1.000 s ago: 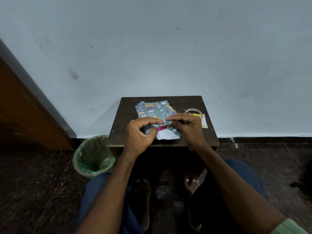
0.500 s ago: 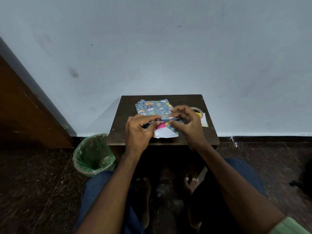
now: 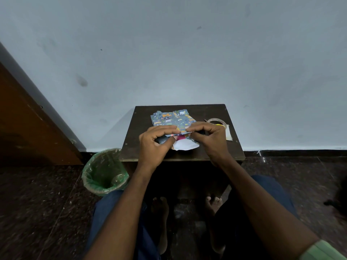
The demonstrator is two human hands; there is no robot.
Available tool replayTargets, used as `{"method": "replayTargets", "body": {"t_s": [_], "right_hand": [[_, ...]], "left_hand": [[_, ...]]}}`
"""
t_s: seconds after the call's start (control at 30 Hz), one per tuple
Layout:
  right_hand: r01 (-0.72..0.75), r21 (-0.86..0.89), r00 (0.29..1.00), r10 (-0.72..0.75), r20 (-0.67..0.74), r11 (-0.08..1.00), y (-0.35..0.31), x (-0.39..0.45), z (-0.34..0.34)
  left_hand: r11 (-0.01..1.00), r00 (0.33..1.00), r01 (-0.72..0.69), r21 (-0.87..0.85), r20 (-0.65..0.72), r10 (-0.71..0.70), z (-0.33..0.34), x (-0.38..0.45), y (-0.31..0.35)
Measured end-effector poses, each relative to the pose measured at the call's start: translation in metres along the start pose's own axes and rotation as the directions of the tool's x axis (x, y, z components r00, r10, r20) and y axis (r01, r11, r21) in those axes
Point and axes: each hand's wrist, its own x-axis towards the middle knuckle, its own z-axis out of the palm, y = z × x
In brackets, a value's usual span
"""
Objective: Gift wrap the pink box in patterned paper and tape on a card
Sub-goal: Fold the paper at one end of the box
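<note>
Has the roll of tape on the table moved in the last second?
No. The tape roll sits at the same spot near the table's far right corner, beside the right hand, as before.

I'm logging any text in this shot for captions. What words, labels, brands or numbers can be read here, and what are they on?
Nothing here can be read.
Patterned paper: small cartoon prints, possibly with lettering, too small and blurred to read.
Tape roll: faint marks on the inner ring, too blurred to read.
Card beside the tape roll: no legible writing.
Table, green bin, wall: no text visible.
</note>
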Motion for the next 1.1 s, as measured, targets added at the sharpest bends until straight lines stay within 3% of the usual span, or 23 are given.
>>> {"method": "replayTargets", "body": {"t_s": [0.1,0.23,0.4,0.6,0.73,0.97,1.1], "right_hand": [[-0.002,0.014,1.000,0.003,-0.024,1.000,0.000,0.003,-0.001],[-0.035,0.021,0.997,0.036,-0.065,0.999,0.004,0.005,-0.005],[-0.044,0.030,0.997,0.046,-0.068,0.999,0.006,0.006,-0.006],[-0.021,0.023,0.998,0.023,-0.062,1.000,0.004,0.008,-0.006],[-0.018,0.027,0.997,0.020,-0.072,0.999,0.004,0.007,-0.008],[0.004,0.026,0.999,-0.004,-0.032,1.000,0.001,0.007,-0.006],[0.011,0.001,1.000,-0.011,0.024,1.000,-0.001,0.007,-0.008]], "left_hand": [[0.960,0.969,0.235,-0.150,0.117,-0.219,0.000,0.001,-0.003],[0.940,0.952,0.299,-0.165,0.120,-0.282,0.003,-0.001,-0.003],[0.984,0.976,0.177,-0.021,0.133,-0.172,0.005,-0.004,-0.013],[0.996,0.996,0.076,-0.041,0.047,-0.075,0.008,0.000,-0.008],[1.000,0.998,0.005,-0.004,0.065,-0.004,0.007,-0.001,-0.004],[1.000,0.998,0.024,0.000,-0.055,-0.024,0.013,0.001,-0.004],[0.998,0.997,0.056,-0.015,-0.050,-0.057,0.012,0.003,-0.006]]}}
